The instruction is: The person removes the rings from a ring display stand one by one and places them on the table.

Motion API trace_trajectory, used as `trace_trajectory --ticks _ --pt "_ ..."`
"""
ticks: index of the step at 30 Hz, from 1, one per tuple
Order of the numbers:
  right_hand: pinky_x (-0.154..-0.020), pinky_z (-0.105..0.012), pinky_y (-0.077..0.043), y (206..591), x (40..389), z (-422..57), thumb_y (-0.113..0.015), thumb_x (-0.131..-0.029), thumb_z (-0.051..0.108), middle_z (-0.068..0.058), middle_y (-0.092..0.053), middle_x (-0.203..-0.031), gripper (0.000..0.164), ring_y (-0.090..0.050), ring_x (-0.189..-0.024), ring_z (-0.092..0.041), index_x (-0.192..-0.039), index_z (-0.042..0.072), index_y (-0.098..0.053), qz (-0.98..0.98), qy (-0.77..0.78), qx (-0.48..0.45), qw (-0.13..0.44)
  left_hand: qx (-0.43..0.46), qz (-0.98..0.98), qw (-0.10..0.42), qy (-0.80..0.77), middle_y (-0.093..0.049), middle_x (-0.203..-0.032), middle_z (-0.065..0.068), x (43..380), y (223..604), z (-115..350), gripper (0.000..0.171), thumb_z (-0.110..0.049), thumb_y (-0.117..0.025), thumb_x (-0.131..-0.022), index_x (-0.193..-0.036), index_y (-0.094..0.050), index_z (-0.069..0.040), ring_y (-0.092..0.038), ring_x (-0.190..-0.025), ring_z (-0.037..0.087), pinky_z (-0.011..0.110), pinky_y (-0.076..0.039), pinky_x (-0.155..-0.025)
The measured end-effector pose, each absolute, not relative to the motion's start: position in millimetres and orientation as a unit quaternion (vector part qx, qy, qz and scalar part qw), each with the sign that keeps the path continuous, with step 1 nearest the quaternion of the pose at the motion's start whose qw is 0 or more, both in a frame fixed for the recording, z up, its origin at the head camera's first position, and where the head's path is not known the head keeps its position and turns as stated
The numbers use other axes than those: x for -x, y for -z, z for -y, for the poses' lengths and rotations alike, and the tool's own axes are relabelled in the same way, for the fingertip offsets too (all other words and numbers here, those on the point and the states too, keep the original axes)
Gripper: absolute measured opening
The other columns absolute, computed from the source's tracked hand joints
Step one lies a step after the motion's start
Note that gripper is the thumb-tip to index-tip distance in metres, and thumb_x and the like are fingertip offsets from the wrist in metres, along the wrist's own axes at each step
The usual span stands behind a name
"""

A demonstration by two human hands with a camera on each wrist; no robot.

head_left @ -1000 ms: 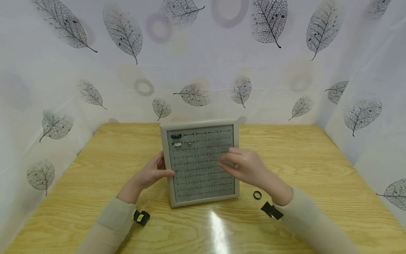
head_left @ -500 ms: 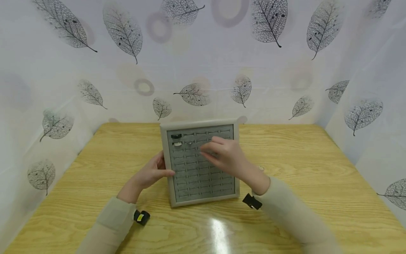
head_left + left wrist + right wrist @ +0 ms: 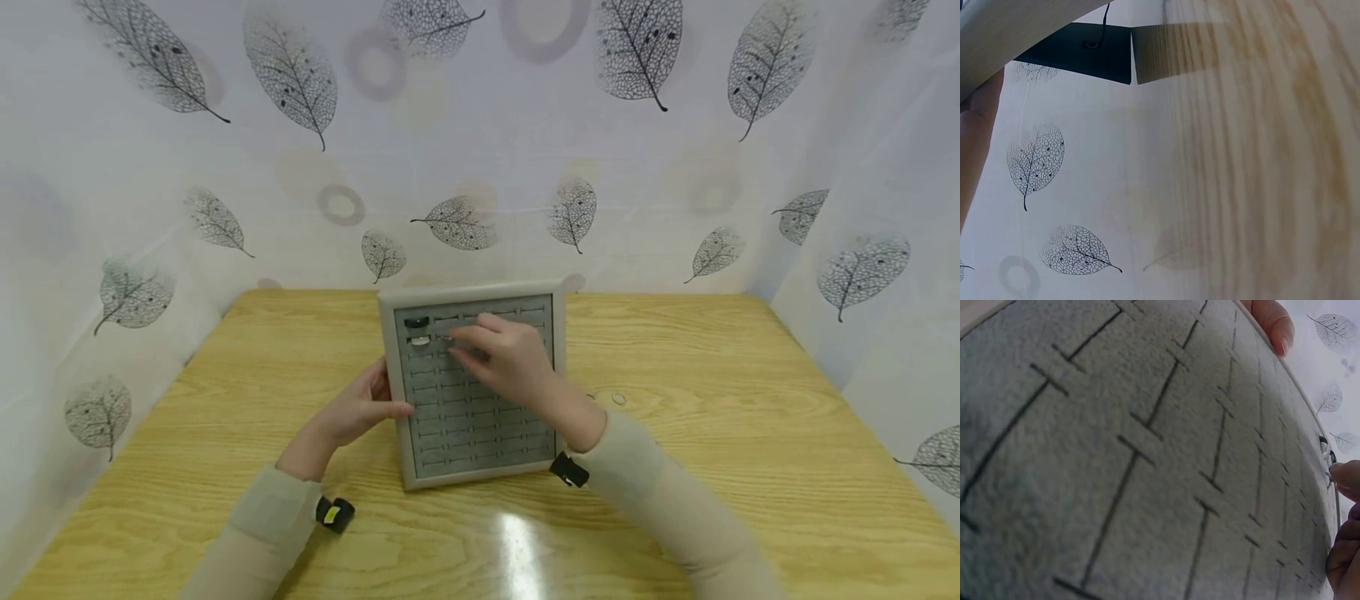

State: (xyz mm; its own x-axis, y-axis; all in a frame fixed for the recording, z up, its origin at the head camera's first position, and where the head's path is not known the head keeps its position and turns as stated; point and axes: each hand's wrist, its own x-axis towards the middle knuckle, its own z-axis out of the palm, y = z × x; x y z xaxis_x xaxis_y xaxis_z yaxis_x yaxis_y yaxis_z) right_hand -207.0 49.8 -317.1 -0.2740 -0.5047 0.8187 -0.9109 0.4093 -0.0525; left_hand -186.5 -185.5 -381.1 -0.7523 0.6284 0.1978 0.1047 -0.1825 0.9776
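Gripping one board [image 3: 480, 425] is the left hand [image 3: 363, 407]; right hand [image 3: 508, 354] is at one thin ring [image 3: 446, 337], whether pinching I cannot tell, near two thicker rings [image 3: 420, 341].

Rings [image 3: 419, 341] sit upper left in the board [image 3: 472, 295], a loose ring [image 3: 618, 398] to its right.

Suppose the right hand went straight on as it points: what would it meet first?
The right hand would probably meet the small silvery ring on the board just ahead; depth is unclear.
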Motion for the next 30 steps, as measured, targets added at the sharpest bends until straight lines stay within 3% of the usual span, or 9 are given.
trace_trajectory --ticks 13,30 --pt "-0.044 -0.020 -0.040 321.5 207.5 -40.9 -0.069 -0.076 0.012 0.002 -0.054 -0.065 0.006 -0.048 -0.048 -0.007 -0.081 0.008 -0.069 0.772 -0.222 -0.437 0.405 -0.296 -0.618 0.182 -0.705 -0.041 -0.129 0.010 185.4 380.2 184.9 0.077 0.001 -0.058 -0.083 -0.140 -0.007 -0.002 -0.045 -0.113 0.022 0.034 -0.041 -0.088" --pt "-0.048 -0.019 -0.044 323.0 207.6 -42.8 -0.068 -0.076 0.007 0.000 -0.057 -0.067 0.003 -0.053 -0.052 -0.009 -0.076 0.006 -0.066 0.756 -0.237 -0.450 0.412 -0.295 -0.615 0.183 -0.708 -0.040 -0.129 0.010 184.8 380.4 184.1 0.076 0.003 -0.058 -0.083 -0.140 -0.007 -0.002 -0.044 -0.114 0.022 0.034 -0.041 -0.089"
